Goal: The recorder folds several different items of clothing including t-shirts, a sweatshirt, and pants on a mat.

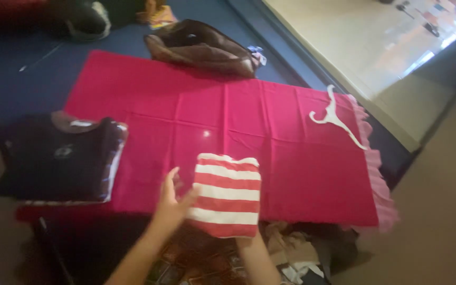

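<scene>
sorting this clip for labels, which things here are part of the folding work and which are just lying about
In hand: folded red and white striped garment, left hand, pink cloth, stack of folded dark clothes.

Lying about: white hanger, brown bag, pile of clothes on the floor.

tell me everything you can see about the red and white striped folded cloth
The red and white striped folded cloth is a soft fabric bundle with broad horizontal bands, folded into a neat rectangle. It sits at the near edge of the pink cloth-covered table. The left hand touches its left side; the right hand is hidden under its lower edge.
</scene>
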